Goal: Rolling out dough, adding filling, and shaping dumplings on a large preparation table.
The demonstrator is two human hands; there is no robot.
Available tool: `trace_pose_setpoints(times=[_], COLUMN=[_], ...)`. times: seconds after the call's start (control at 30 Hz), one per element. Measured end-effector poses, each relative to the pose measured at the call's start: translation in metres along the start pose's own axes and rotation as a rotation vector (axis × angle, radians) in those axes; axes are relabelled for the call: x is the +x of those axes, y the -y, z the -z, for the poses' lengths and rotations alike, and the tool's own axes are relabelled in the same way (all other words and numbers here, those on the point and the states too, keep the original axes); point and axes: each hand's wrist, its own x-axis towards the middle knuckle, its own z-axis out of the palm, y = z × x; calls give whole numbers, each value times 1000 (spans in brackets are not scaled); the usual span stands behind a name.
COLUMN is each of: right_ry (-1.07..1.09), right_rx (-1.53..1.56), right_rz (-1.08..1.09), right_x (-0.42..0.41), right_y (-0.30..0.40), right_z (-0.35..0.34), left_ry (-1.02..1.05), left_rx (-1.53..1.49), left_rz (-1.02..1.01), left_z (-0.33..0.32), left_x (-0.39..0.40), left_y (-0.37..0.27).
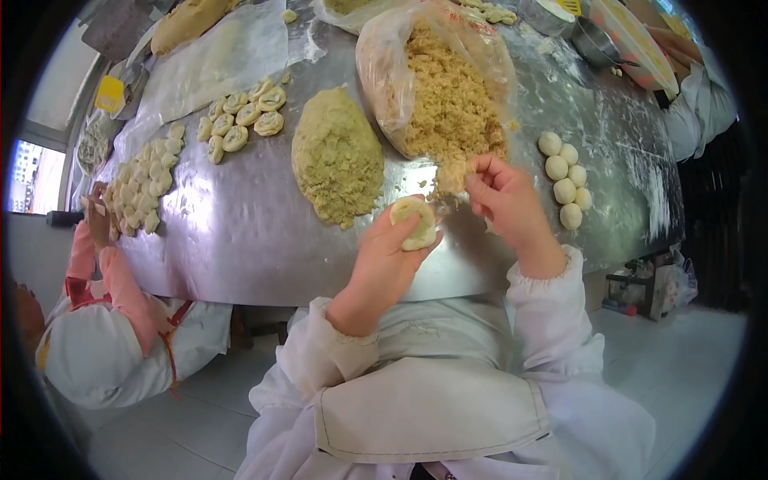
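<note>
My left hand (387,258) holds a flattened round of pale dough (415,223) above the table's near edge, its thumb pressed on the dough's face. My right hand (501,195) has thumb and fingertips together at the lower edge of a crumbly tan filling (453,96), which spills from an open clear plastic bag (381,84). Whether crumbs are between those fingertips is hard to tell. A mound of greenish-yellow filling (337,156) lies left of the bag. Smooth white dough balls (564,191) stand in two uneven rows to the right of my right hand.
On the metal table (240,240), filled dough rounds (235,138) and many small dough pieces (144,180) lie to the left. A co-worker (114,336) handles pieces at the left edge. Another person's sleeve (699,114) is at far right, near a metal pan (594,43).
</note>
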Motion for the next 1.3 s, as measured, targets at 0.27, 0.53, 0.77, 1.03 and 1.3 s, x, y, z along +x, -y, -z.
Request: trace_pose_setpoints(times=[0.27,0.53,0.77,1.03,1.3], right_ry=[-59,-174,115,129,114], right_rx=[-537,-945,-972,-1008,-829], right_rz=[344,606,836,907,825], right_x=[-23,24,-16,-19,-27], right_y=[-10,5,-21,-40,-31], right_z=[-27,9,-25,-36,-42], left_ry=[37,70,247,274,187], left_rx=[77,-70,-180,512,110], left_rz=[-148,-95,-24,-205,9], left_z=[-23,-14,-13,5,-20], left_x=[16,1,-2,-10,-13], left_y=[15,-4,-5,2,3])
